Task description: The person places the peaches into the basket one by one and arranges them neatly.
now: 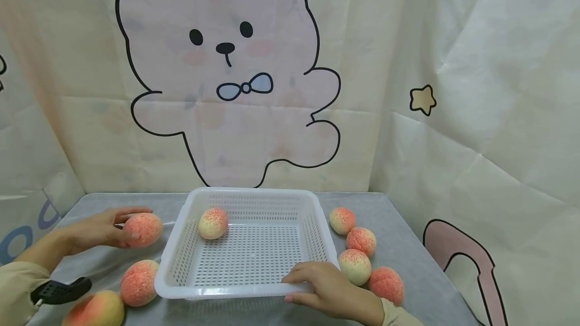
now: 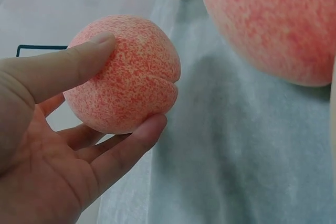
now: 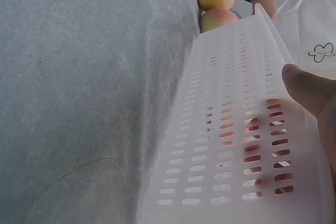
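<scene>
Left hand (image 1: pixel 97 229) is gripping one of eight peaches (image 1: pixel 142 229) (one lying in the basket (image 1: pixel 248 197)), while right hand (image 1: pixel 333 288) is clasping its rim.

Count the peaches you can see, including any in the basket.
8: one in the left hand, one in the basket, two at front left, four right of the basket; none seem hidden.

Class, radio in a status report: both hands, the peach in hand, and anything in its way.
Left hand grips peach beside basket. Right hand holds basket's near rim. One peach inside; nothing between held peach and basket.
</scene>
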`<state>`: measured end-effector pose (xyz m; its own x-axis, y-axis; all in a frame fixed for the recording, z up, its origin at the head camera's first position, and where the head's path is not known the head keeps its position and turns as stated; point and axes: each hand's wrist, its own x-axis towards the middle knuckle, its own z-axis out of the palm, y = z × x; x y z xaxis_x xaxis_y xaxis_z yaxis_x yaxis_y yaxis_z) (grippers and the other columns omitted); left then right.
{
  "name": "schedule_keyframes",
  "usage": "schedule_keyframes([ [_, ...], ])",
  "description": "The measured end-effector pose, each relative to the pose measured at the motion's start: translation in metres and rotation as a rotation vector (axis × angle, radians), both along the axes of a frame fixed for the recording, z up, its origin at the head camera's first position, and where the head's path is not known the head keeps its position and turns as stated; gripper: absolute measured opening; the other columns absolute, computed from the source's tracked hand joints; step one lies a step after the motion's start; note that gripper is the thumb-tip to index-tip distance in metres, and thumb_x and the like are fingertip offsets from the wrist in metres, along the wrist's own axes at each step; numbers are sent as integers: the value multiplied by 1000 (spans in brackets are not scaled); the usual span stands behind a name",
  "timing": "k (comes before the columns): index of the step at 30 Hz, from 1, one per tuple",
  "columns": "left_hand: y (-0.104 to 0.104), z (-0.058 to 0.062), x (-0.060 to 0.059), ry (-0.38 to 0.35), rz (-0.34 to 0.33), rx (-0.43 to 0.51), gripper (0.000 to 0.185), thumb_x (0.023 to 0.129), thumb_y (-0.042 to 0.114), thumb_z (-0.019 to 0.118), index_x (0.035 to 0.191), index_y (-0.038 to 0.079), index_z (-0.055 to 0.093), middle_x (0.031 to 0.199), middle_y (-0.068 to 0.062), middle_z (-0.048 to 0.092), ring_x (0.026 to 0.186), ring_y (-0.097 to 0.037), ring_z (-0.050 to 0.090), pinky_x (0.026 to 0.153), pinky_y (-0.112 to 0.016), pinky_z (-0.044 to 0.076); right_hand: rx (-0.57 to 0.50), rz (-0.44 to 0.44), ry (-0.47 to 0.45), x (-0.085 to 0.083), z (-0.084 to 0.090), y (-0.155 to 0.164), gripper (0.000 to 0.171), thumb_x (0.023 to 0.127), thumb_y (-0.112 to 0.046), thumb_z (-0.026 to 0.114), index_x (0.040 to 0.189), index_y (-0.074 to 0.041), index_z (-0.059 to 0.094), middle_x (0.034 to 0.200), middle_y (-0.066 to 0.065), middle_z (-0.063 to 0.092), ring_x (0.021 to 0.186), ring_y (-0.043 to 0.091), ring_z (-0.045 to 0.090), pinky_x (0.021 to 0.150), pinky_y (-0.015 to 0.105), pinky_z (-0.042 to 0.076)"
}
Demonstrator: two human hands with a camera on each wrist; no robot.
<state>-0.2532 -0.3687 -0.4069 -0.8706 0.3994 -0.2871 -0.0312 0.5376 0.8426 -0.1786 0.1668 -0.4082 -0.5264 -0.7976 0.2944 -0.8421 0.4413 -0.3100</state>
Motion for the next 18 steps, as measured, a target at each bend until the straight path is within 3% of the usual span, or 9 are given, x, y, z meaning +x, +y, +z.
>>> schedule_keyframes([
  [11, 6, 13, 0, 34, -44, 18, 78, 96, 18, 65, 158, 1, 22, 152, -40, 30, 112, -19, 61, 86, -35, 57, -3, 6, 11, -1, -1, 0, 18, 93, -32, 72, 108, -24, 76, 100, -13, 74, 92, -6, 64, 81, 11, 48],
  [18, 11, 25, 1, 82, -67, 57, 71, 98, 17, 63, 158, 6, 27, 150, -29, 40, 110, -7, 65, 88, -31, 57, -3, 5, -1, -1, -1, 0, 21, 95, -38, 68, 109, -24, 76, 101, -14, 74, 93, -6, 64, 81, 12, 49],
])
